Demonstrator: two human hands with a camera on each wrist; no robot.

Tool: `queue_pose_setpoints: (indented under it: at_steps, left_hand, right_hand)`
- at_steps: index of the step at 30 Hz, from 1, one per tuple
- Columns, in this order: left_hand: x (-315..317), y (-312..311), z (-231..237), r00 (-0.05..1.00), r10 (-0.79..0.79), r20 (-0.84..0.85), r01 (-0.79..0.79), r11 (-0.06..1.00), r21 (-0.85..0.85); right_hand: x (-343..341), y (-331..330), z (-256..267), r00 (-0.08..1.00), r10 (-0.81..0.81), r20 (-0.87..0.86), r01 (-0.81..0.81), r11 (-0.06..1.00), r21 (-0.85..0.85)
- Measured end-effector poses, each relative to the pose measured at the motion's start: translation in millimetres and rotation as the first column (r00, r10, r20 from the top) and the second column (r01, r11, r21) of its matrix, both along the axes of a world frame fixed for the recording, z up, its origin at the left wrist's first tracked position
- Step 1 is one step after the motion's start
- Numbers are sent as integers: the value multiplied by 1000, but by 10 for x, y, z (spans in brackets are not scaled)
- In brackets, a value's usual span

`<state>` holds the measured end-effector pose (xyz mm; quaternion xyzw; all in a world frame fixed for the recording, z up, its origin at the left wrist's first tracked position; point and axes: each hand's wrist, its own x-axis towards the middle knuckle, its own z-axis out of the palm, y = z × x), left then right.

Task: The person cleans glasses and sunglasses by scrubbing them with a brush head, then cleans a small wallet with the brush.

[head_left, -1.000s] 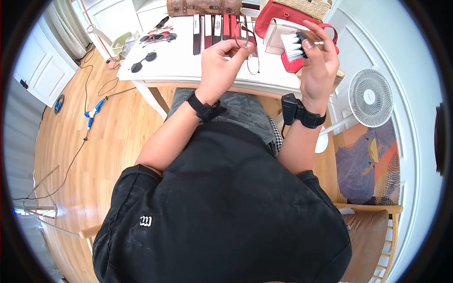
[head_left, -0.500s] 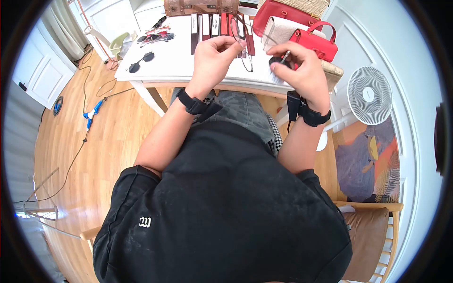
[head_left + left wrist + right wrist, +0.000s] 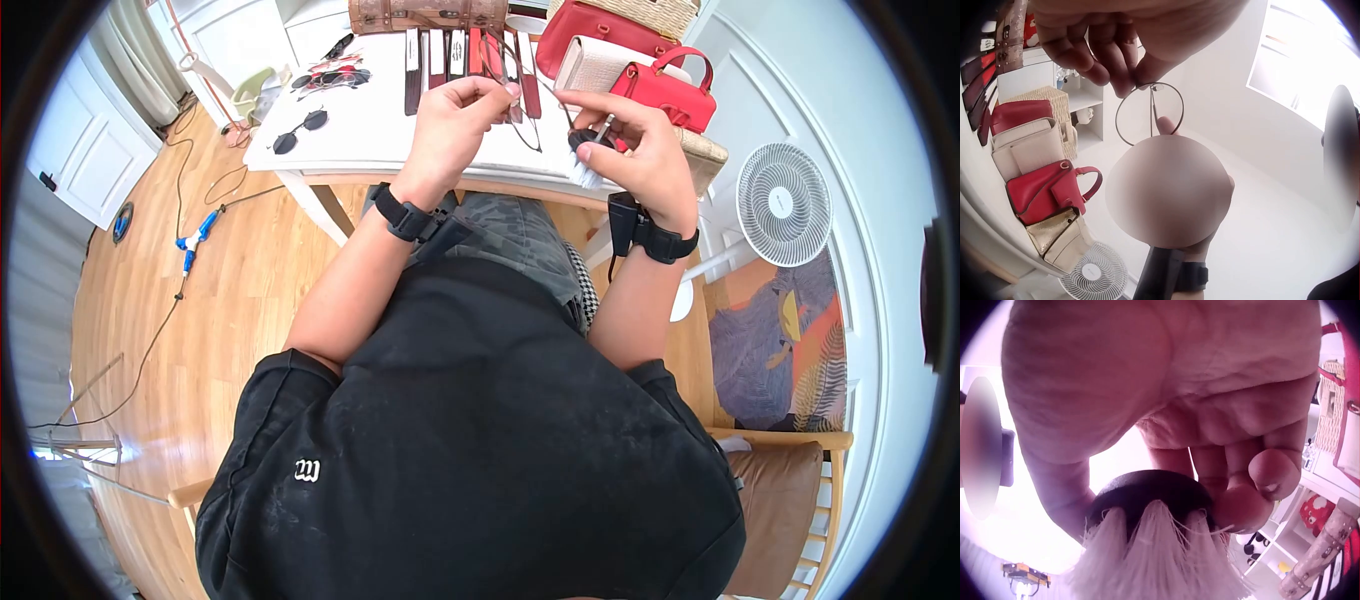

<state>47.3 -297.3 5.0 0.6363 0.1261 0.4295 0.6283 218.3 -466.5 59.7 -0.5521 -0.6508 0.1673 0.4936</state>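
My left hand pinches a pair of thin-rimmed eyeglasses between thumb and fingers, held up above the white table's front part. One round clear lens shows below the fingertips in the left wrist view. Close by on the right, my right hand holds a small brush with a black round head and tufts of white bristles. The bristles point downward, and a thin metal stem sticks up between the fingers. The right index finger reaches out, its fingertip right at the glasses' temple arm. A blurred patch covers much of the right hand in the left wrist view.
Dark round sunglasses lie at the table's left, near a pile of glasses. Long dark and red strips line the back before a brown trunk. A red handbag and other bags fill the right; a white fan stands beyond.
My right hand has come left and down toward the eyeglasses, turning the brush so its bristles point down. The left hand has shifted slightly left with the glasses.
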Motion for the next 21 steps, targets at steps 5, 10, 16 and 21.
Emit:
queue_pose_setpoints:
  at_steps: [5,10,16,21]
  left_hand:
    - [6,-39,2,999,-15,36,15,1000,6]
    - [-29,-48,51,999,-26,39,26,1000,-6]
    - [-15,-60,32,999,18,28,-19,999,36]
    - [-19,-63,25,995,103,-15,-102,993,63]
  right_hand:
    - [-40,130,-99,958,195,-210,-195,981,21]
    - [18,130,-97,959,203,-196,-204,979,13]
    - [13,123,-71,963,235,-134,-252,959,-129]
    - [22,151,-93,945,295,-140,-314,937,-149]
